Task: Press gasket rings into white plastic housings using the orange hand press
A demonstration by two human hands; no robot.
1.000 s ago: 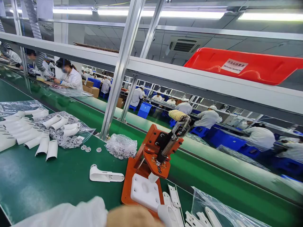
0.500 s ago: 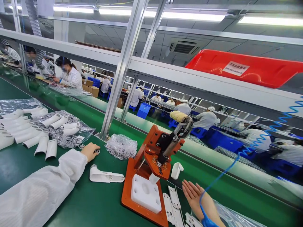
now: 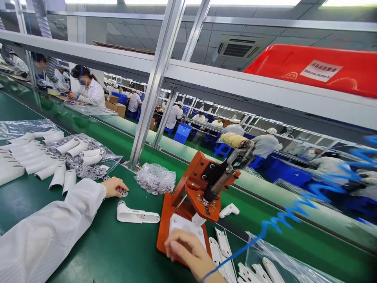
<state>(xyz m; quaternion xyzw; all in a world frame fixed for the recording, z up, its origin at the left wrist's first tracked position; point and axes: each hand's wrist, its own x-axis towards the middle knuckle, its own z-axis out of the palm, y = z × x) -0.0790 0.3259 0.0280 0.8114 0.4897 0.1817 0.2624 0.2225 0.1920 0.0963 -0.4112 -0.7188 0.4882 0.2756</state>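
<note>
Table [image 3: 108, 251]: green and shiny, with a big bare patch at the front.
Table's left: holds rows of white tubes [image 3: 38, 161], with a big clear bag [image 3: 90, 169] of small rings just beside them.
Table's middle: holds a small bag [image 3: 155, 179] of rings, a disc [image 3: 124, 193] near its left side, and a white handle [image 3: 138, 215] lying flat.
Table's right: holds an orange press [image 3: 197, 196], standing up, with flat parts [image 3: 224, 242] close by and a clear sheet [image 3: 294, 262] past them.
Shelf [image 3: 224, 83]: white, up high, holds a red bin [image 3: 288, 59] and thin brown boards [image 3: 123, 47].
</note>
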